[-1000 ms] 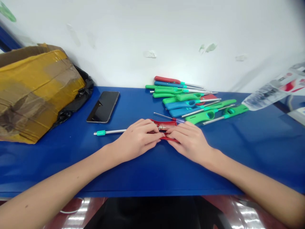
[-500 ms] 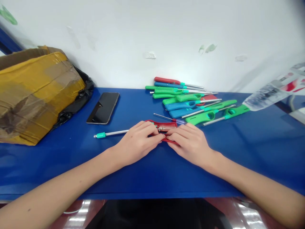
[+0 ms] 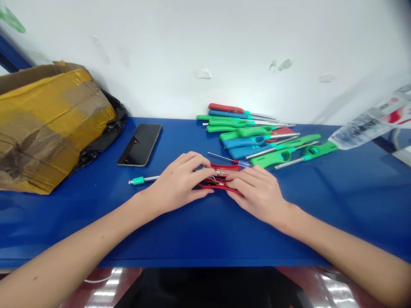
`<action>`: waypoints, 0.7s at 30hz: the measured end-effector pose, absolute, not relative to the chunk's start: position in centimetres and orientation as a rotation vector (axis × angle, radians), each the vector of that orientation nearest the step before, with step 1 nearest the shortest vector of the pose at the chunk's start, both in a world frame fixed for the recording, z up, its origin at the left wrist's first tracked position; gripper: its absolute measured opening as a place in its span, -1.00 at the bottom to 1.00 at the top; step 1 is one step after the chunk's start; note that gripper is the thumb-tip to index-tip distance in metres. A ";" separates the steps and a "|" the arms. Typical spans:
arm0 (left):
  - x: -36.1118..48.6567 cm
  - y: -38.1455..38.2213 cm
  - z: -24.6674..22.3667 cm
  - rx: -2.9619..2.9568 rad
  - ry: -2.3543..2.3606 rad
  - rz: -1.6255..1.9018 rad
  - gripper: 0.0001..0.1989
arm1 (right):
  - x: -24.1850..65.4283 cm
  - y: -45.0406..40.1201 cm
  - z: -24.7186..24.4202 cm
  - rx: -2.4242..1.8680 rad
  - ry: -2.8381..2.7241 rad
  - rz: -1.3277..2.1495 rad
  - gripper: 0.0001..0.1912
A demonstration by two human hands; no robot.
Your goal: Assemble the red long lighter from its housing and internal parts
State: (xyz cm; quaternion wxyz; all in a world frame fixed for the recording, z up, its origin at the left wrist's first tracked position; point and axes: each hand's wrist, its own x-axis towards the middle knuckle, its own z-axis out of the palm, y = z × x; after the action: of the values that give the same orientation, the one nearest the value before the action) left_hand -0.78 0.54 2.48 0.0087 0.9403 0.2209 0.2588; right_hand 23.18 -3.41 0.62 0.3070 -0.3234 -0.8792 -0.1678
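Observation:
A red utility lighter (image 3: 221, 185) lies opened on the blue table, its casing split so that inner parts and thin wires show. My left hand (image 3: 184, 182) is over its left part, fingertips at the inner parts and thumb along the near red edge. My right hand (image 3: 258, 190) grips the right end of the casing between thumb and fingers. To the left, a metal tube with a teal tip (image 3: 138, 180) runs out from behind my left hand. Just beyond my hands lies a screwdriver (image 3: 239, 162) with a clear purple handle.
Several green, blue and red lighters (image 3: 257, 134) lie piled by the wall. A black phone (image 3: 140, 144) rests at the left, beside a taped cardboard box (image 3: 54, 128) and black plastic. A clear plastic bottle (image 3: 362, 126) is at the far right.
My left hand has shifted slightly left and up, and its thumb and fingers have parted more. More of the lighter's inside and its wires show. My right hand has barely moved.

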 end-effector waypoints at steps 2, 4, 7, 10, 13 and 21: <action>-0.8 0.7 2.3 2.968 0.631 0.813 -0.80 | 23.2 -3.4 0.6 -0.857 -2.330 -0.436 -0.91; -0.7 0.7 2.1 2.982 0.600 0.822 -0.84 | 23.2 -3.4 0.6 -0.869 -2.327 -0.417 -0.93; -0.6 0.7 1.7 2.960 0.605 0.850 -0.85 | 23.0 -3.4 0.6 -0.883 -2.314 -0.361 -0.92; -0.5 0.8 1.6 2.906 0.614 0.904 -0.84 | 22.9 -3.3 0.5 -0.844 -2.304 -0.315 -0.81; -0.9 1.2 1.9 2.833 0.681 0.897 -0.80 | 22.8 -3.2 0.5 -0.848 -2.282 -0.251 -0.82; -2.4 3.0 2.6 2.711 0.836 0.530 -0.54 | 22.7 -2.0 1.9 -0.928 -2.260 0.134 -0.85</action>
State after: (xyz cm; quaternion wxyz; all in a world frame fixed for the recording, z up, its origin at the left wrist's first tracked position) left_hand -2.40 2.97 2.63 0.1272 0.9317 0.2874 0.1821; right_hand 22.68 -2.02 1.86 0.3406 -0.3566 -0.8684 0.0514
